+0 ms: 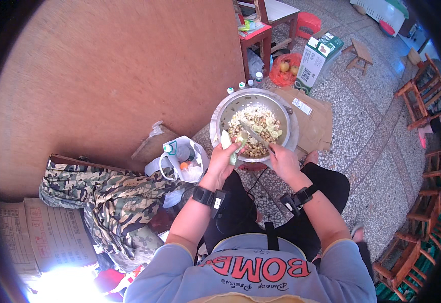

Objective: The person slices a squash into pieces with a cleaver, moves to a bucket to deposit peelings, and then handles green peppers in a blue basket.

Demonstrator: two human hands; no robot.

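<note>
My left hand (224,160) is closed around a pale green piece of vegetable (227,141), holding it up at the near rim of the metal bowl (220,113). My right hand (283,160) grips the handle of a knife (254,136), and the blade reaches across toward the vegetable, its tip close to or touching the piece. Both hands hang over the near side of the bowl, just in front of my knees.

The bowl is already well filled with chopped pieces (256,123), pale green, white and brownish mixed. By the look of it, I am in the middle of slicing the vegetable straight into the bowl, so that the cut bits drop onto the heap. The next cut, as I judge it, calls for a steady hold with the left fingers kept clear of the edge, and for the blade to be drawn through the end of the piece above the bowl.

Beyond the bowl lies flattened brown cardboard (319,121) on the speckled stone floor (377,151). A green and white carton (316,60) stands further off, beside a red bag with round fruit (285,68). To my left sits a white plastic bag (187,161) with bottles in it, and next to that a camouflage cloth (109,197). Wooden chairs (425,93) stand along the right.
</note>
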